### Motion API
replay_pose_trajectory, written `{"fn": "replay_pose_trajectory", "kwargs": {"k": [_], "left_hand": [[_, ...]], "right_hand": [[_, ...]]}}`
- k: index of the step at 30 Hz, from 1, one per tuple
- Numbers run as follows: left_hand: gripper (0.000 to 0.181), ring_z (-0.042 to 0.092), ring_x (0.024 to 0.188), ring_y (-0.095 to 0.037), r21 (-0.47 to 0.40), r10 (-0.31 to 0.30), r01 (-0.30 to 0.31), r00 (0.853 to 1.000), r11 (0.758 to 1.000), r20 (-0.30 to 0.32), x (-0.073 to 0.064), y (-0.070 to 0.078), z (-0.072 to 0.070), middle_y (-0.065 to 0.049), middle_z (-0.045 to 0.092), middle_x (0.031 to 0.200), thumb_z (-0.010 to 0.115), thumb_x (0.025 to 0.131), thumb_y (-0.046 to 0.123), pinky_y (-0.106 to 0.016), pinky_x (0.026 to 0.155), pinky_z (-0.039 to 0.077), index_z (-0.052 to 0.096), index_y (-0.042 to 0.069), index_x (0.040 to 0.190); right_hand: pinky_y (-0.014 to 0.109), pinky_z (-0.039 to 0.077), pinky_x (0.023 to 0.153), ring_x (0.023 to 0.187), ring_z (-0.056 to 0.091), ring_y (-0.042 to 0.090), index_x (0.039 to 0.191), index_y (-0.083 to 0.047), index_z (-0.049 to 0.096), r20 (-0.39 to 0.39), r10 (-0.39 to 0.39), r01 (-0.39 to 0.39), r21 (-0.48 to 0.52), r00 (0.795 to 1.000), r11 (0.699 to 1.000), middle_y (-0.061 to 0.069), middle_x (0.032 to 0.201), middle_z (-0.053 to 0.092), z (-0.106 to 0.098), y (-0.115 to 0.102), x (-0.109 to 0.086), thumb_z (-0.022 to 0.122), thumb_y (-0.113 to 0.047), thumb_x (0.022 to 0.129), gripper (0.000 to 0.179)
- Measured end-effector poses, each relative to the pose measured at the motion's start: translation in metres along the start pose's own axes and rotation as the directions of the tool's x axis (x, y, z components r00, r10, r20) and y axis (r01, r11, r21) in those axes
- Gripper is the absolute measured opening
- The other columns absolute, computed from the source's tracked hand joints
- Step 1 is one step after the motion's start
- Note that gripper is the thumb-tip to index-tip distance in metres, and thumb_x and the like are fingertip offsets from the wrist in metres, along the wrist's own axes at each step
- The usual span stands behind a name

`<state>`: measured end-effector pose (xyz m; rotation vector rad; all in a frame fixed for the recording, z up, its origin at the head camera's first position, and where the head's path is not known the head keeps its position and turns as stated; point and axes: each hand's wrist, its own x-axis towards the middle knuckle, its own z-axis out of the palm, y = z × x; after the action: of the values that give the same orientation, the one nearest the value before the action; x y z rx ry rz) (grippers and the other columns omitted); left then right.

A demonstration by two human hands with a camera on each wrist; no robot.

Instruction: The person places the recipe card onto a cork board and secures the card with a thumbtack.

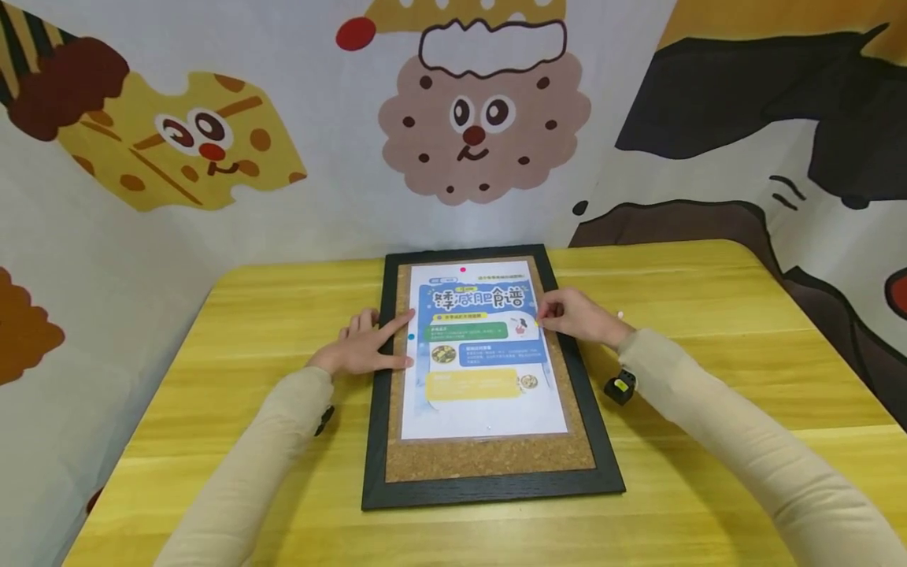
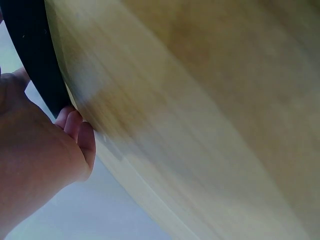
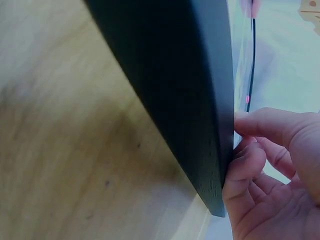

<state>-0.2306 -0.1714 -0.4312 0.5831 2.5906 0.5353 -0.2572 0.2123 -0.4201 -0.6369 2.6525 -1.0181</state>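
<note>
A cork board (image 1: 496, 461) in a black frame (image 1: 489, 492) lies flat on the table, bearing a printed poster (image 1: 489, 417) with Chinese text. My left hand (image 1: 364, 346) spreads thumb and index finger onto the poster's left edge; its other fingers lie over the frame's left side. Between those two fingertips sits a blue push pin (image 1: 411, 337). At the poster's right edge, my right hand (image 1: 574, 315) pinches a small yellow push pin (image 1: 536, 324), mostly hidden by the fingertips. In the right wrist view, thumb and index finger meet beside the frame (image 3: 170, 75).
A pink-red push pin (image 1: 463, 269) is at the poster's top. The yellow wood-grain table (image 1: 283, 299) extends on both sides of the frame. Behind it stands a wall covering (image 1: 319, 220) with cartoon prints. A dark wrist device (image 1: 620, 387) is under the right wrist.
</note>
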Motion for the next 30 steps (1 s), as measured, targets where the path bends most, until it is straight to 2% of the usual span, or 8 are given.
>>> {"fn": "replay_pose_trajectory", "kwargs": {"k": [6,11,15,19,30], "left_hand": [[0.09,0.018,0.119,-0.041,0.015,0.008,-0.008,1.0,1.0,0.012,-0.003,0.006,-0.004,-0.03,0.008,0.146,0.059,0.088,0.06,-0.049,0.088,0.023,0.01,0.028,0.157],[0.089,0.018,0.119,-0.041,0.018,0.005,-0.005,1.0,1.0,0.011,-0.005,0.009,-0.007,-0.031,0.009,0.145,0.059,0.089,0.058,-0.048,0.087,0.023,0.011,0.026,0.157],[0.089,0.018,0.119,-0.041,0.018,0.003,-0.003,1.0,1.0,0.012,-0.004,0.007,-0.007,-0.03,0.009,0.145,0.059,0.089,0.058,-0.049,0.087,0.023,0.011,0.027,0.157],[0.09,0.018,0.119,-0.04,0.018,0.007,-0.007,1.0,1.0,0.002,-0.002,0.003,-0.003,-0.028,0.009,0.145,0.058,0.087,0.062,-0.05,0.088,0.022,0.01,0.03,0.157],[0.089,0.019,0.117,-0.039,0.019,0.005,-0.005,1.0,1.0,-0.002,-0.001,0.002,-0.002,-0.028,0.009,0.145,0.058,0.088,0.06,-0.049,0.086,0.022,0.01,0.031,0.157]], "right_hand": [[0.031,0.044,0.065,0.074,0.052,0.022,0.087,-0.001,0.066,0.008,0.007,-0.007,-0.027,1.0,1.0,0.006,0.081,0.058,-0.002,0.001,0.0,0.07,-0.003,0.088,0.004],[0.033,0.043,0.066,0.076,0.051,0.023,0.086,-0.005,0.067,-0.002,-0.033,0.033,-0.028,0.999,0.999,0.006,0.083,0.059,-0.004,0.003,-0.001,0.069,-0.002,0.088,0.005],[0.033,0.044,0.066,0.077,0.052,0.022,0.089,-0.005,0.069,-0.013,-0.066,0.066,-0.035,0.998,0.997,0.006,0.086,0.06,-0.006,0.006,-0.003,0.069,-0.003,0.089,0.002],[0.033,0.044,0.068,0.079,0.052,0.023,0.094,-0.004,0.071,-0.054,-0.078,0.076,-0.041,0.995,0.996,0.006,0.089,0.062,-0.009,0.012,-0.007,0.067,-0.002,0.09,0.006],[0.037,0.043,0.069,0.081,0.052,0.025,0.103,-0.002,0.071,-0.109,0.002,-0.008,-0.05,0.994,0.999,0.011,0.1,0.065,-0.022,0.024,-0.02,0.064,-0.006,0.093,0.013]]}}
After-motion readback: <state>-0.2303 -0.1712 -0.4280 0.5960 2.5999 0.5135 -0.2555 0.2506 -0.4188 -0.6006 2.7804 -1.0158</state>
